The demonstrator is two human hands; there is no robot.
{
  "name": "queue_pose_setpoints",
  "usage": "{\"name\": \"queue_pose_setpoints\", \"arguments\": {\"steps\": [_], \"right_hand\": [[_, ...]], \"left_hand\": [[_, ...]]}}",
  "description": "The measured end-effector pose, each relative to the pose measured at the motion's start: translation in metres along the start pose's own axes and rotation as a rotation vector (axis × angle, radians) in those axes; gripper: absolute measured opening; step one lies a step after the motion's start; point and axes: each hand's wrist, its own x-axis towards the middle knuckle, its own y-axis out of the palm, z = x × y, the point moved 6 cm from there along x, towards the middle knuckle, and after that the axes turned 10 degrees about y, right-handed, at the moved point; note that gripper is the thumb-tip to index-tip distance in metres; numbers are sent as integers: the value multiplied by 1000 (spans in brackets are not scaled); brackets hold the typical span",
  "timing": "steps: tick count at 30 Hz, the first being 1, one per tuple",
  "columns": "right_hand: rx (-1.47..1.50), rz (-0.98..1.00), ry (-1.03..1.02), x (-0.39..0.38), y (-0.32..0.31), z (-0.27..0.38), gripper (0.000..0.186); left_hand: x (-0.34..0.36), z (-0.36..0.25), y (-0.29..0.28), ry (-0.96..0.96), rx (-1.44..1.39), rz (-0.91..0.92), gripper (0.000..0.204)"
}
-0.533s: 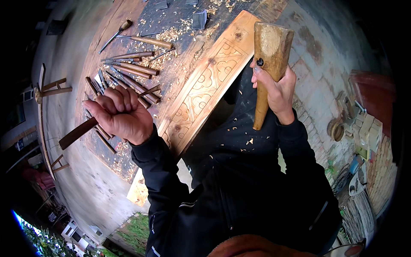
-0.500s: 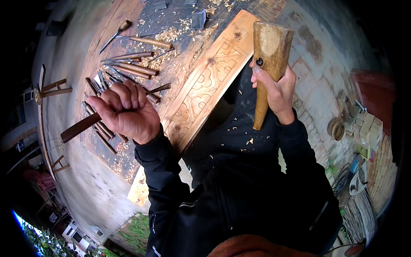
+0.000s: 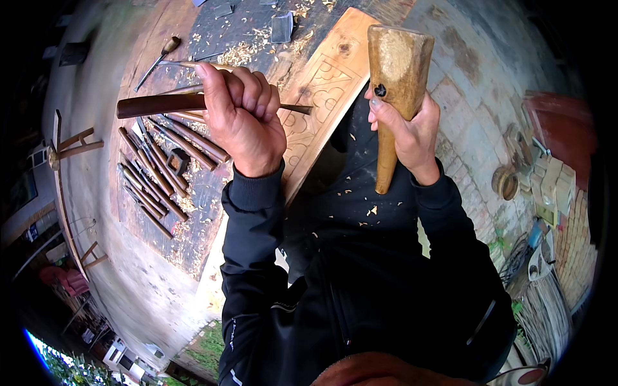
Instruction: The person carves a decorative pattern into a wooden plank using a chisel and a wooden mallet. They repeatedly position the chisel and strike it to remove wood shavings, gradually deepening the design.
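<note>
My left hand point(image 3: 248, 125) is closed around a wood chisel point(image 3: 161, 105) with a dark handle, held nearly horizontal, its blade pointing right over a pale board point(image 3: 328, 67) carved or marked with a repeating floral pattern. My right hand point(image 3: 415, 138) grips a worn wooden mallet point(image 3: 399, 55), held head-up just right of the board, above my dark clothing. Left of my left hand, several wood-handled carving tools point(image 3: 154, 180) lie among shavings, with a small dark block point(image 3: 178, 161) among them.
The workbench point(image 3: 148, 225) carries shavings and some grey squares point(image 3: 281, 28) near the top. A wooden frame point(image 3: 84, 145) stands at the left. Paved ground point(image 3: 460, 148) lies to the right, with a round basket-like object point(image 3: 505, 183), stacked bricks point(image 3: 547, 186) and a red panel point(image 3: 557, 125).
My left hand has moved right and upward, and the chisel has swung from slanted to nearly level, its blade now over the board. My right hand and mallet sit slightly farther left in the picture.
</note>
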Motion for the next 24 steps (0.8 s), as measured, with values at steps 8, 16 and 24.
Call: {"name": "queue_pose_setpoints", "arguments": {"steps": [8,16,24], "right_hand": [[0,5,0,1,0,0,27],[73,-34,-51,3,0,-2,28],[-4,9,-2,0,0,0,26]], "left_hand": [[2,8,1,-42,35,-52,62],[4,12,4,-51,74,-28,61],[1,21,32,-59,224,15,55]]}}
